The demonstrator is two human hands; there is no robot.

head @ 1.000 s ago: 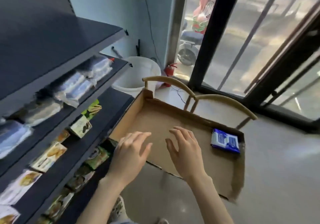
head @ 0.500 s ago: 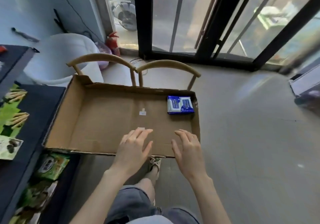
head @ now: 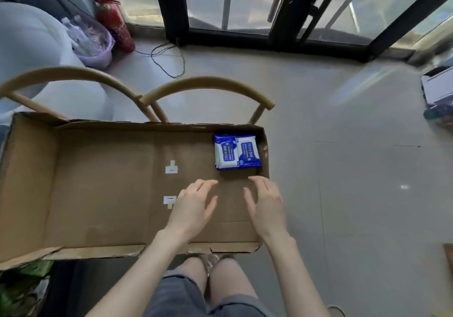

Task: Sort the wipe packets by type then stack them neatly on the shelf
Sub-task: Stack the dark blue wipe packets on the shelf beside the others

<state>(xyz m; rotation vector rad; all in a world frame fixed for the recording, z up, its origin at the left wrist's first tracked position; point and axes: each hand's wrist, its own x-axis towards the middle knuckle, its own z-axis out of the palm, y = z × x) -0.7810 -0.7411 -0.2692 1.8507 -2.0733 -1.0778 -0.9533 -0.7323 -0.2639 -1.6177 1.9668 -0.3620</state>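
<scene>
A wide, shallow cardboard box (head: 98,194) lies open below the camera, and everything here is placed from it. The wipe packets (head: 237,152), blue and white, sit in the box's far right corner, close against the right wall and the far wall. Two printed faces show side by side, and whether more lie under them cannot be told. The left hand (head: 193,209) is over the box floor, right of its middle and nearer than the packets. It is palm down with the fingers loosely spread and nearly straight, gripping nothing. The right hand (head: 266,206) is just beside it, over the box's right edge, in the same pose with the fingers relaxed and empty. Its fingertips are near the packets but apart from them. Whether either hand touches the cardboard cannot be told. Two small white labels (head: 171,168) are stuck to the middle of the box floor. Behind the box's far wall rise two curved wooden chair backs (head: 208,84). Farther behind the box on the left stand a white bucket (head: 29,42), a purple basket (head: 95,44) and a red fire extinguisher (head: 115,22), with a loose cable (head: 169,59) on the floor near them. A black-framed glass door (head: 232,3) runs across beyond the box. Green packages (head: 24,289) lie below its near left corner.
</scene>
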